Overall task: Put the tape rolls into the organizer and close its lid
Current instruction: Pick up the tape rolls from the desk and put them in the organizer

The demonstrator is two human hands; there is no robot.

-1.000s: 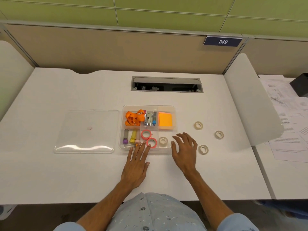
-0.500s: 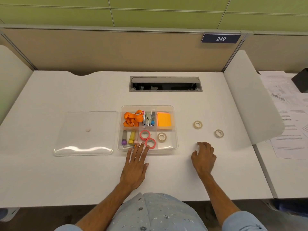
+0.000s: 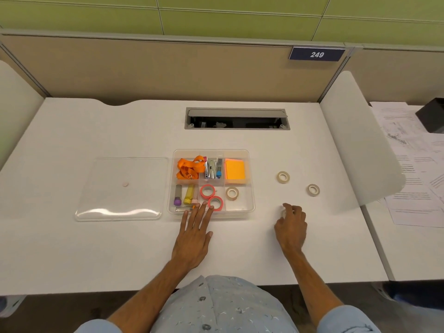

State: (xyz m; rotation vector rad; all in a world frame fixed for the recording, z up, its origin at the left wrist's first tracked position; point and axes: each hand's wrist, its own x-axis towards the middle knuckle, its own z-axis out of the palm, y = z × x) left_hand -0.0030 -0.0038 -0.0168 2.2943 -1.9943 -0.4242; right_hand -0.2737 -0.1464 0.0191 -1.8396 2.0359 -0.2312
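Observation:
The clear organizer (image 3: 251, 188) sits open at the desk's middle. Its front compartments hold two pink tape rolls (image 3: 207, 191) (image 3: 215, 203) and one beige tape roll (image 3: 232, 193). The clear lid (image 3: 122, 188) lies flat to its left. Two more beige rolls (image 3: 283, 176) (image 3: 313, 189) lie loose on the desk to the right. My left hand (image 3: 193, 236) rests flat, fingertips on the organizer's front edge. My right hand (image 3: 292, 228) is curled over another beige roll (image 3: 284, 213) on the desk, mostly hiding it.
The organizer also holds an orange lanyard (image 3: 189, 168), a stapler (image 3: 211, 168), orange sticky notes (image 3: 235, 169) and markers (image 3: 188, 194). A cable slot (image 3: 236, 118) opens behind it. A white divider panel (image 3: 360, 140), papers (image 3: 413, 176) and a black box (image 3: 432, 116) stand at right.
My right hand left the organizer, moved right across the desk and closed its fingers over the nearest loose beige roll. The left hand stayed put.

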